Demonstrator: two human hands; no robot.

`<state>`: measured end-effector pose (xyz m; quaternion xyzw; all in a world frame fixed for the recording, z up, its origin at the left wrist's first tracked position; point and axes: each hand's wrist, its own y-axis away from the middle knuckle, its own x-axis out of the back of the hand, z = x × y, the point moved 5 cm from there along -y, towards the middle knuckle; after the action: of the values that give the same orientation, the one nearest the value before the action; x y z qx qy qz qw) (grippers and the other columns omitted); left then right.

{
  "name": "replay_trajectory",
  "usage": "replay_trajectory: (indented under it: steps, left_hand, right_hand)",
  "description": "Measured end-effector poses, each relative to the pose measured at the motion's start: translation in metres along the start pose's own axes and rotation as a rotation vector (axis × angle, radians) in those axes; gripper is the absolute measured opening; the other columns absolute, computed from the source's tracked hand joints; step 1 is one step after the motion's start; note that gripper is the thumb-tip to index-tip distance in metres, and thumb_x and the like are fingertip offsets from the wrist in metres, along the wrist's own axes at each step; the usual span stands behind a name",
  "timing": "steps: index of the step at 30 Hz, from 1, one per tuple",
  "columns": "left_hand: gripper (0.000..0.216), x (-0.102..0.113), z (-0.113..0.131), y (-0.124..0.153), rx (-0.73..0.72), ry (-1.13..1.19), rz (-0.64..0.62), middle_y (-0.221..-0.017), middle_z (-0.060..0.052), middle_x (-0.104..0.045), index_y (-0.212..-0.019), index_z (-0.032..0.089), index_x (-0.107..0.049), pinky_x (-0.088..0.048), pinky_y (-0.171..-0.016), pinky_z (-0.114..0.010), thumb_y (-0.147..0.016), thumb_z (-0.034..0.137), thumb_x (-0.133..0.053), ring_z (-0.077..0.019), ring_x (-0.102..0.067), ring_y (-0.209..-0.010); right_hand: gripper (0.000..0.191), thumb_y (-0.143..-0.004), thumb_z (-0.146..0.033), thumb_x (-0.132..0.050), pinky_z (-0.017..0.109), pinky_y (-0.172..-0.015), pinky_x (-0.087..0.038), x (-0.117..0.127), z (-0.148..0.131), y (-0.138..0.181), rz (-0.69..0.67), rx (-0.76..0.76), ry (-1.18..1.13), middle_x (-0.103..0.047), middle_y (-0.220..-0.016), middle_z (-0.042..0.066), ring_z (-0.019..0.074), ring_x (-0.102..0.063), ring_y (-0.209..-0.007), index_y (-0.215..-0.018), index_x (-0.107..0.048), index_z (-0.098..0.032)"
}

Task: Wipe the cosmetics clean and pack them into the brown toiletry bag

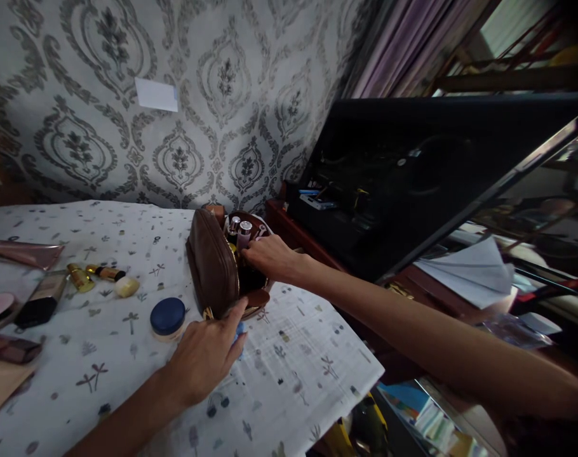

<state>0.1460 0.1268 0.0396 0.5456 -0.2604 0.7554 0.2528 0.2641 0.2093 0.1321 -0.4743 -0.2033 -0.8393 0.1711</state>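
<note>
A brown makeup bag (213, 260) stands unzipped on a white patterned cloth (289, 381). Several bottles with shiny caps (244, 233) poke up inside it. My right hand (272, 257) reaches into the opening from the right, fingers curled down; their tips and anything in them are hidden. At the bag's near end is my left hand (208, 352), index finger stretched against the rim and thumb apart. Something small and blue (240, 331) shows behind its fingers. Just left of that hand sits a round jar with a dark blue lid (168, 316).
On the left lie a gold tube (80, 278), a small brush (126, 287), a foundation bottle (42, 298) and a pink tube (25, 252). A large black screen (413, 178) leans at the right beside papers (470, 273). The cloth's edge drops off at lower right.
</note>
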Motion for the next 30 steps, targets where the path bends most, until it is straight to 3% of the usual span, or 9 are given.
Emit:
replay_trajectory:
  steps: [9,18,24,30]
  left_hand:
    - [0.055,-0.002,0.0,0.001,0.031,-0.032,-0.104,-0.089,-0.01,-0.076,-0.152,0.018,-0.026,-0.053,-0.068,-0.035,-0.099,0.033,-0.033,-0.0262,-0.073,-0.078]
    - [0.056,-0.001,0.002,0.0,0.019,-0.048,-0.111,-0.09,-0.011,-0.076,-0.153,0.016,-0.024,-0.055,-0.071,-0.037,-0.1,0.032,-0.032,-0.0268,-0.074,-0.081]
    - [0.057,-0.001,0.002,-0.001,0.025,-0.079,-0.143,-0.091,-0.01,-0.076,-0.153,0.017,-0.021,-0.056,-0.071,-0.038,-0.1,0.032,-0.033,-0.0261,-0.074,-0.08]
    - [0.057,-0.001,0.002,0.0,0.018,-0.072,-0.163,-0.09,-0.009,-0.075,-0.154,0.018,-0.021,-0.055,-0.073,-0.038,-0.1,0.031,-0.034,-0.0257,-0.073,-0.081]
  right_hand:
    - [0.027,-0.089,-0.002,-0.049,0.035,-0.076,-0.053,0.0,-0.003,-0.009,-0.033,0.036,0.011,-0.073,-0.096,0.016,0.0275,-0.071,-0.092,-0.103,-0.071,-0.009]
    - [0.027,-0.091,-0.003,-0.046,0.035,-0.074,-0.054,0.003,-0.009,-0.002,-0.038,-0.021,0.0,-0.073,-0.093,0.017,0.0286,-0.07,-0.096,-0.104,-0.069,-0.008]
    - [0.033,-0.092,-0.005,-0.049,0.032,-0.073,-0.051,-0.002,-0.009,0.01,0.024,-0.009,-0.012,-0.072,-0.097,0.015,0.0256,-0.069,-0.095,-0.122,-0.06,-0.013]
    - [0.022,-0.092,-0.008,-0.049,0.033,-0.075,-0.044,-0.014,-0.019,0.02,0.013,0.192,-0.029,-0.071,-0.096,0.012,0.0243,-0.065,-0.094,-0.097,-0.069,-0.014]
